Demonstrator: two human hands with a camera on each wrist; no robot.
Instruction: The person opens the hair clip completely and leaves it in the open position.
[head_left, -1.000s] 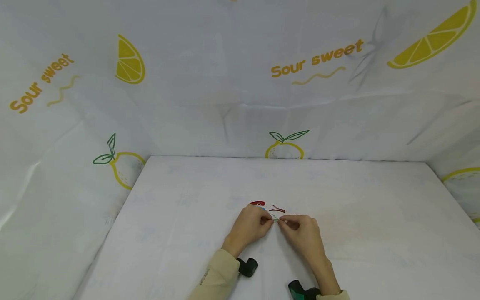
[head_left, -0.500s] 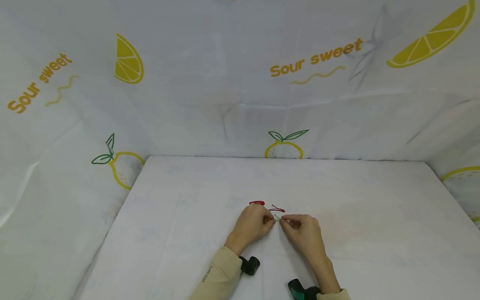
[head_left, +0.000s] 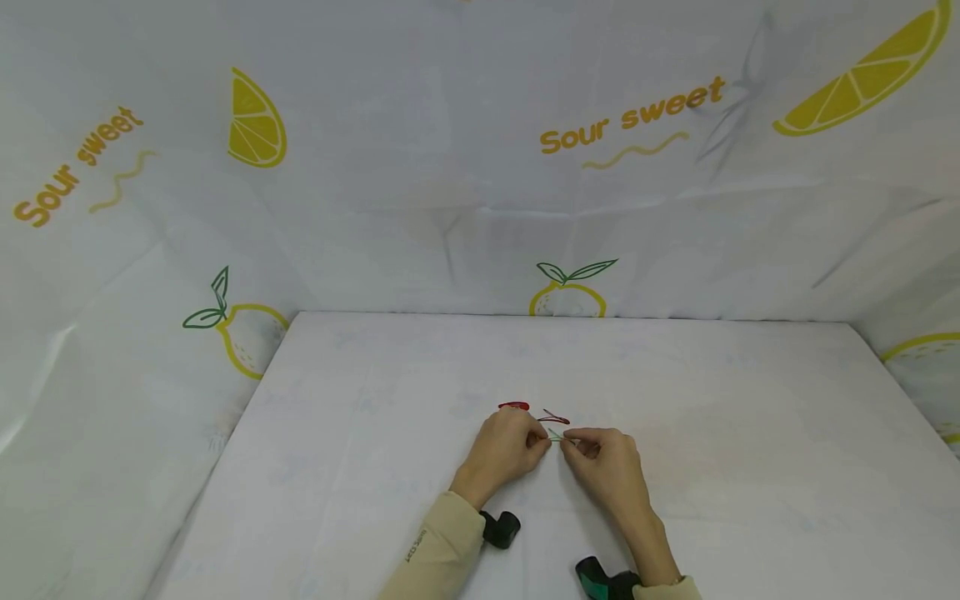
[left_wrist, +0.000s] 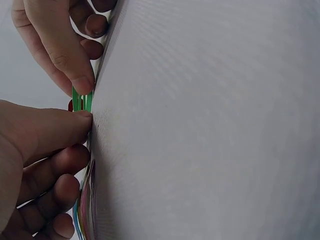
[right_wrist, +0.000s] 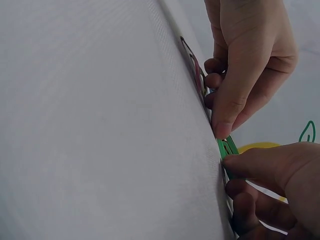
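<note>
A green snap hair clip [head_left: 556,436] spans the small gap between my two hands, low over the table, with its thin prongs spread apart in the head view. My left hand [head_left: 504,448] pinches one end of it between thumb and forefinger. At the other end, my right hand [head_left: 606,465] grips it the same way. In the left wrist view the green strips of the hair clip [left_wrist: 82,101] show between both thumbs. The right wrist view has the clip [right_wrist: 227,146] close to the white cloth, its ends covered by fingertips.
Just beyond the hands lie a red hair clip [head_left: 514,406] and a dark red one with its prong raised [head_left: 555,418]. Several coloured clips [left_wrist: 86,205] lie beneath my left hand. White cloth [head_left: 360,392] covers the table; a lemon-print sheet [head_left: 420,150] hangs behind.
Both hands have shifted slightly to the right with the green hair clip still pinched between them. The blue bit beside the left knuckles is now hidden. In the last half second almost nothing moves.
</note>
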